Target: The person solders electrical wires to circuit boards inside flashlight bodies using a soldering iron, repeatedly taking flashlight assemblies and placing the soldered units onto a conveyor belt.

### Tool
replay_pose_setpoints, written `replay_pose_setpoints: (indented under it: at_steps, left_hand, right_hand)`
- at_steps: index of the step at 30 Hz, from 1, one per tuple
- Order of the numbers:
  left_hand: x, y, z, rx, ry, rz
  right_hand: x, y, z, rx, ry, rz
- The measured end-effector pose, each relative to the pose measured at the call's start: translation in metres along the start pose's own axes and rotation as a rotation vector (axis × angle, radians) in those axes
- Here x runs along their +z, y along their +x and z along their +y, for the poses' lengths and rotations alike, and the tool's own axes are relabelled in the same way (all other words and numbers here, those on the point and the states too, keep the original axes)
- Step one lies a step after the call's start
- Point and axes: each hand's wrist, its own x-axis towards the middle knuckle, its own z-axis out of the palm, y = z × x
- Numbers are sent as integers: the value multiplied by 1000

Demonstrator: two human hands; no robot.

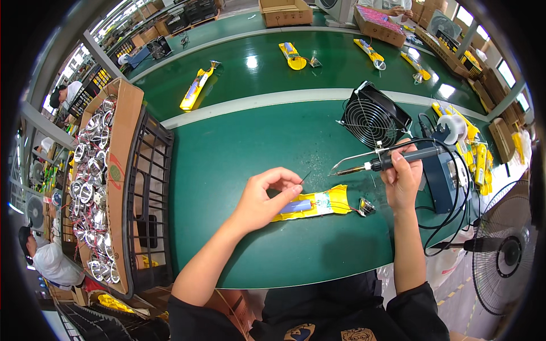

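Lying near the middle of the worktop (210,159), a little closer to the near edge than the far one, is a yellow-cased piece (323,204) with a blue cell (297,206) set in it and a small silver lamp head (367,206) wired beside its right end. The left grip (263,198) is over its left end, thumb and forefinger pinching a thin dark strand (307,176), probably wire; whether the hand also touches the casing I cannot tell. The right grip (402,171) is closed around a soldering iron (372,165), its tip pointing left, above the casing and apart from the strand.

For clean work here, I would hold the strand steady, settle the left wrist, and bring the tip in from the right so it clears the fingertips, cell and lamp leads. A brief, light touch should suit such small parts, and the iron's cable (455,170) needs slack.

Further out, a black fan (375,116) stands toward the far right corner, and a blue soldering station (441,187) by the right edge. Past the left edge, a carton (126,170) of silver reflectors (94,193) leans by a black crate (152,207).
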Motion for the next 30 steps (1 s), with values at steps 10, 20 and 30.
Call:
replay_pose_setpoints:
  at_steps: [10, 20, 30]
  left_hand:
    - [16, -6, -3, 365, 470, -30]
    - [18, -6, -5, 355, 535, -34]
    - [15, -5, -4, 319, 493, -83]
  right_hand:
    - [-3, 1, -6, 68, -212, -125]
    - [3, -3, -6, 75, -309, -193]
    - [2, -4, -7, 122, -379, -271]
